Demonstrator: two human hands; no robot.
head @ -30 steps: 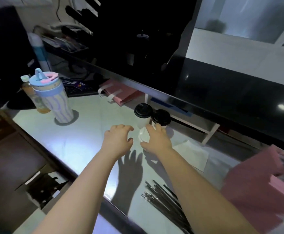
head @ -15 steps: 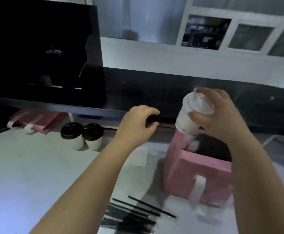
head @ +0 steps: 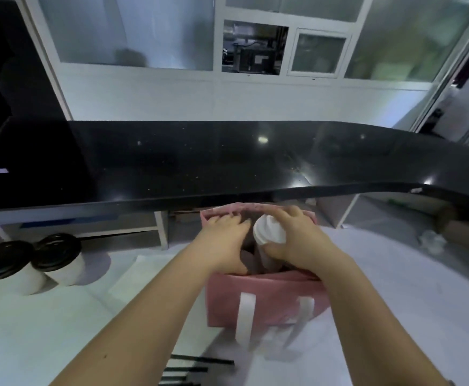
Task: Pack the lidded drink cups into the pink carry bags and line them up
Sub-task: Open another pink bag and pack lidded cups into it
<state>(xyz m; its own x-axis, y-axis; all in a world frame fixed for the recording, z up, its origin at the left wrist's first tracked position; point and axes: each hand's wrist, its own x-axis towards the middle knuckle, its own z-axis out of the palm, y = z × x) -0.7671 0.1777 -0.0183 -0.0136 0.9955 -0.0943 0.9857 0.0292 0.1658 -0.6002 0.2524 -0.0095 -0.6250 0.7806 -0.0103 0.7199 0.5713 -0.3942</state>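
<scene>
Cup halfway into the pink bag

Head view: the right hand point(head: 297, 242) is wrapped round the white-lidded cup point(head: 269, 232), which sits tilted, partway down in the mouth of the pink bag point(head: 277, 298). The left hand point(head: 222, 243) lies fairly flat across the opening, gripping nothing. I'd brace the far wall, straighten the cup, then lower it gently. Two black-lidded cups point(head: 55, 250) stand far left.

- Dim, bluish light; small glare spots on the black counter point(head: 262, 139).
- Soft shadow beside the 2 cups point(head: 57, 257).
- Wide-angle bending at edges; slight blur.
</scene>
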